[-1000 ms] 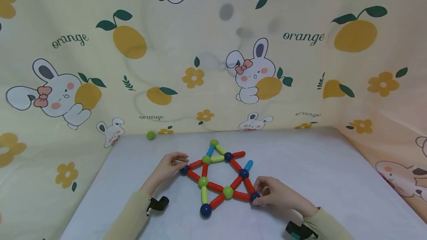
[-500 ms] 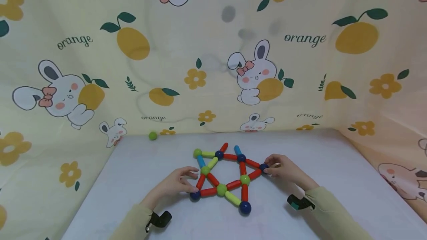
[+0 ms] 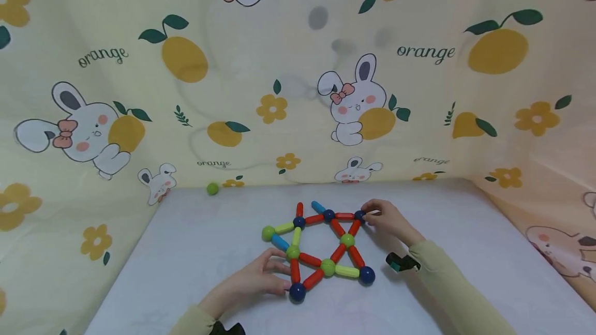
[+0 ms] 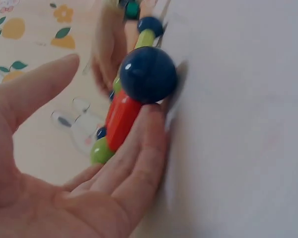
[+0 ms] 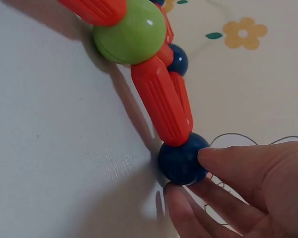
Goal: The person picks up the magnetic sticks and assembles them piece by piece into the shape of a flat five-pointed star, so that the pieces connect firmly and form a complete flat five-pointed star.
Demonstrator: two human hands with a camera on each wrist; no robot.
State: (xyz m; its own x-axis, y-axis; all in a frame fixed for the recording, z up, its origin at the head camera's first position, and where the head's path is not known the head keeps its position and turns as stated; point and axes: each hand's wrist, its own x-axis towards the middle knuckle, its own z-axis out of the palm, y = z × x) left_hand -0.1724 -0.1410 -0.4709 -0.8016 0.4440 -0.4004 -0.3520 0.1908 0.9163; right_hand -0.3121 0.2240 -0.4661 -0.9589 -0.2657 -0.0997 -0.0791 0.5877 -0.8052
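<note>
A flat frame of ball-and-stick building toys lies on the white tabletop, its red rods, yellow-green rods and blue rods joined by green and dark blue balls. My right hand pinches the dark blue ball at the frame's back right corner between thumb and fingers. At the front left corner, my left hand touches another dark blue ball with its fingertips; the thumb stands well away from it. One red rod and one blue rod stick out freely at the back.
A loose green ball sits at the table's back left edge. Behind the white tabletop hangs a cream curtain printed with rabbits and oranges, which also closes off both sides. A black wrist camera is strapped to the right sleeve.
The frame has turned counterclockwise on the table. My right hand has moved toward the back with its corner, while my left hand has come toward the front and right.
</note>
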